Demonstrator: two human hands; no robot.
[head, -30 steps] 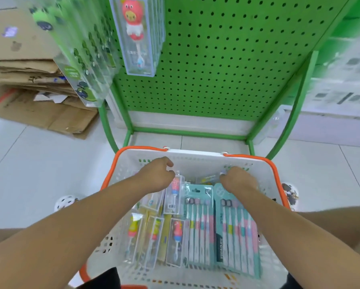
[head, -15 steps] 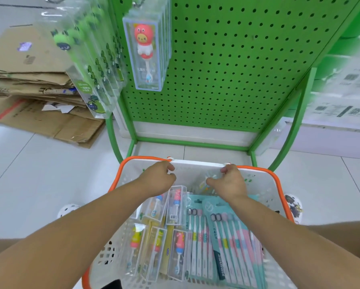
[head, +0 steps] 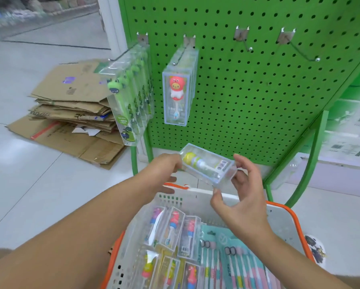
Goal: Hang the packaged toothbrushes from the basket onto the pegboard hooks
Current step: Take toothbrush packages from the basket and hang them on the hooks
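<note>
Lifted from the basket point(head: 287, 217), boxed toothbrush point(head: 208, 164) between both hands below pegboard point(head: 247, 101).

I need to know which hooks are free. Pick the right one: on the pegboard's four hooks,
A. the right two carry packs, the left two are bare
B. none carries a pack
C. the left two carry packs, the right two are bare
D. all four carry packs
C: green packs and pink packs hang on the left two hooks, while the two right hooks of the pegboard are bare.
</note>
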